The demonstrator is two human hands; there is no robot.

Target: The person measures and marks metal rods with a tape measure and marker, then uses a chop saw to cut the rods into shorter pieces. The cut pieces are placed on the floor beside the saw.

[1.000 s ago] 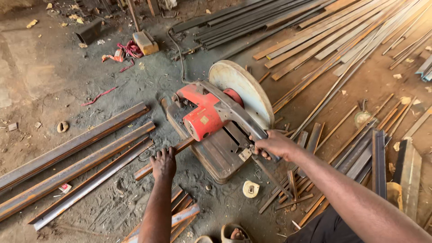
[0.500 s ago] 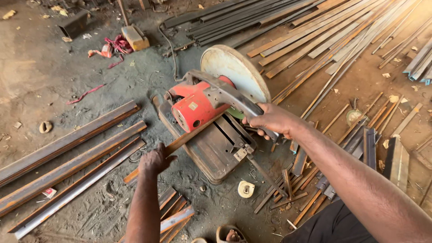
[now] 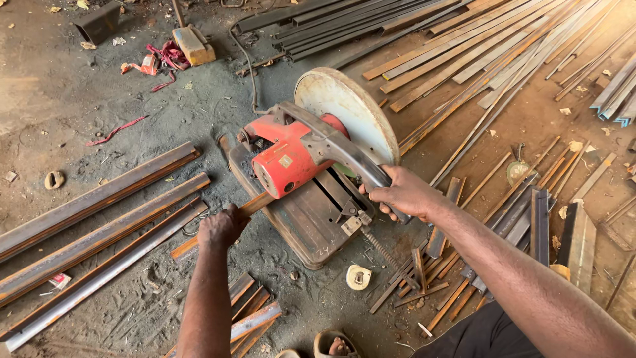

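My right hand has its fingers clamped on the saw handle; my left grips the bar lying across the saw's base on the floor — lined up, I judge; next calls for a steady downward pull.

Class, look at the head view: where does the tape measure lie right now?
The tape measure lies on the ground, low and centre, just in front of the saw base, below the right hand.
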